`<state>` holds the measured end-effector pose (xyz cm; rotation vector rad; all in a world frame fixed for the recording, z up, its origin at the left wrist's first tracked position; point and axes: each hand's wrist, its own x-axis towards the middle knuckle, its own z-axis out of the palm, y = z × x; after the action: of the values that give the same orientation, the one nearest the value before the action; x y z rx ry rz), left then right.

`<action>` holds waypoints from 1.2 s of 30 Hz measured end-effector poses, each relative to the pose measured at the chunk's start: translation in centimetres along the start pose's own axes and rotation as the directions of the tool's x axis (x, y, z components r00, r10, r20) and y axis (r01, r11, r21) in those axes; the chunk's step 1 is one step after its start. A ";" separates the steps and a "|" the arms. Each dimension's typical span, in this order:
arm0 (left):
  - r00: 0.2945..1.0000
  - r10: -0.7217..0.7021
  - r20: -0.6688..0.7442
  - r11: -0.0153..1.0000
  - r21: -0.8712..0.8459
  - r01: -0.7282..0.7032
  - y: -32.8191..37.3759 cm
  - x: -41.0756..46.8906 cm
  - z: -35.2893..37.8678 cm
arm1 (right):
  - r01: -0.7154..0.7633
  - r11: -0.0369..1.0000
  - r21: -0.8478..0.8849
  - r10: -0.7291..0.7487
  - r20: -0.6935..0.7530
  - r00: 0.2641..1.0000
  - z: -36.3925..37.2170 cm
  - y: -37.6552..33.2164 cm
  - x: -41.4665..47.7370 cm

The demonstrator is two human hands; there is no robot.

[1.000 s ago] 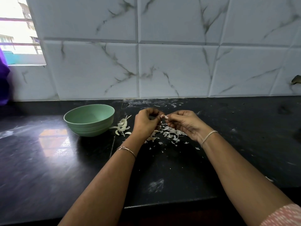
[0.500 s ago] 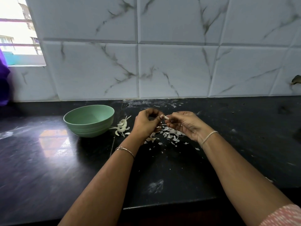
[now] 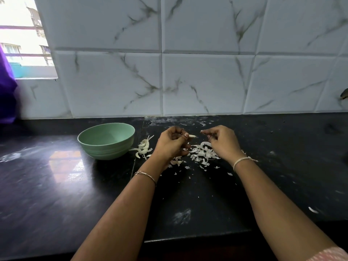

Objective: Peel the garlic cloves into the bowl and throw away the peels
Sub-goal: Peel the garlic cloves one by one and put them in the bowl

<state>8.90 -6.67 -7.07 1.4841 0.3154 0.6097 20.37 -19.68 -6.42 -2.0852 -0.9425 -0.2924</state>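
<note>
My left hand (image 3: 172,144) pinches a pale garlic clove (image 3: 192,136) between thumb and fingers; its tip sticks out to the right. My right hand (image 3: 222,142) hovers a short gap to the right, fingers curled; whether it pinches a bit of peel I cannot tell. Below both hands a scatter of white peels (image 3: 201,154) lies on the black counter. A green bowl (image 3: 106,141) stands to the left of my left hand; its visible inside looks bare. Between the bowl and my left hand lies a small heap of garlic cloves (image 3: 144,148).
The black stone counter (image 3: 56,185) runs left to right, its front edge near my forearms. A marble-tiled wall (image 3: 188,81) closes the back. A window (image 3: 22,44) and purple cloth (image 3: 7,95) are at the far left. Stray peel flakes (image 3: 312,210) lie at the right.
My hands were together on the clove; now the right hand has pulled away to the right, leaving the clove in my left hand.
</note>
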 end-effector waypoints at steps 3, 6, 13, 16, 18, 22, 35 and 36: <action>0.998 -0.011 -0.063 1.000 -0.024 0.009 0.2 -0.1 0.1 | 0.033 0.997 -0.066 -0.038 -0.073 0.997 0.0 -0.4 -0.3; 0.987 0.042 -0.157 0.999 0.022 -0.039 0.7 -0.4 -0.2 | 0.042 0.984 -0.173 -0.052 -0.054 0.997 0.2 -0.6 -0.7; 0.891 0.300 -0.340 0.909 0.387 -0.159 3.9 -1.1 -4.8 | 0.242 0.947 -0.213 -0.220 0.124 0.968 1.6 -1.3 -1.5; 0.836 0.407 -0.369 0.768 0.634 -0.094 6.2 -1.7 -8.4 | 0.288 0.916 -0.277 -0.257 0.144 0.956 1.9 -2.2 -1.6; 0.839 0.396 -0.373 0.651 0.758 0.030 7.1 -2.0 -11.0 | 0.300 0.896 -0.327 -0.266 0.147 0.953 2.0 -3.0 -1.6; 0.894 0.297 -0.335 0.453 0.874 0.176 7.5 -2.5 -14.3 | 0.326 0.896 -0.301 -0.280 0.184 0.942 2.6 -5.0 -1.4; 0.930 0.297 -0.218 0.531 0.847 0.028 6.5 -1.5 -14.1 | 0.426 0.828 -0.363 -0.190 0.534 0.824 8.2 -11.6 0.1; 0.929 0.310 -0.203 0.539 0.842 0.004 6.4 -1.5 -13.9 | 0.430 0.811 -0.396 -0.182 0.528 0.830 8.4 -11.8 0.1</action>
<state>-1.20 3.86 -2.20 2.3674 0.8389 0.9325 11.10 -8.62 -4.90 -2.5308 -1.6695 -0.2205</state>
